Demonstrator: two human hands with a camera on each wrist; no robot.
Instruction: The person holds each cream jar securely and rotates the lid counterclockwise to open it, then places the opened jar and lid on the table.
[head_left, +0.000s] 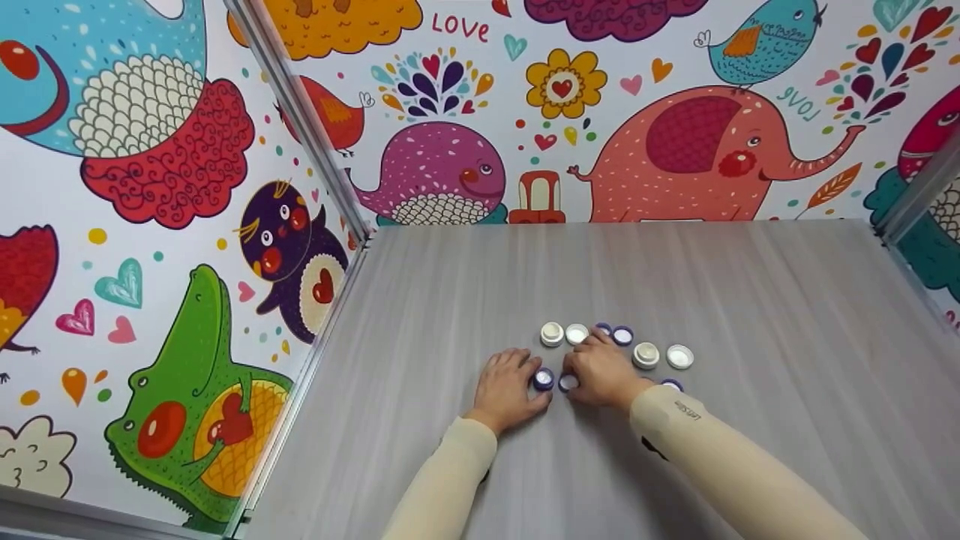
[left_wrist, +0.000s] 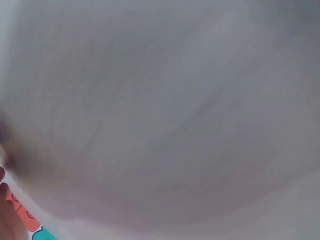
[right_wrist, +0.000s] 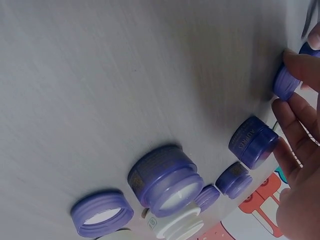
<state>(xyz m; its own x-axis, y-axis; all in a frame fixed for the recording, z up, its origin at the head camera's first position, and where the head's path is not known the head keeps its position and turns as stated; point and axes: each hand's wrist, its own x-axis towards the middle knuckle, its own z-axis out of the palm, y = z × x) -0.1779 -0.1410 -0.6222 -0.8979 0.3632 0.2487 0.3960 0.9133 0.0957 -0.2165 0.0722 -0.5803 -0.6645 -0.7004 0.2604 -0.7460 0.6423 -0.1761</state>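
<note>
My left hand (head_left: 510,386) curls its thumb and fingers round a small purple cream jar (head_left: 544,379) standing on the table. Just right of it, my right hand (head_left: 604,367) pinches a purple lid (head_left: 568,382), its pale inside showing. In the right wrist view, thumb and fingers hold this lid (right_wrist: 286,84) by its rim. A blue-purple jar (right_wrist: 251,141) with gold lettering stands beside the lower fingers; the right hand seems to cover it in the head view. The left wrist view is mostly blurred tabletop, with fingertips (left_wrist: 6,200) at its left edge.
Behind the hands stand a white jar (head_left: 552,334), a white lid (head_left: 577,334) and a purple lid (head_left: 622,335). Farther right are another white jar (head_left: 646,355) and white lid (head_left: 680,356). A large open purple jar (right_wrist: 165,180) and lid (right_wrist: 102,212) lie near the right forearm.
</note>
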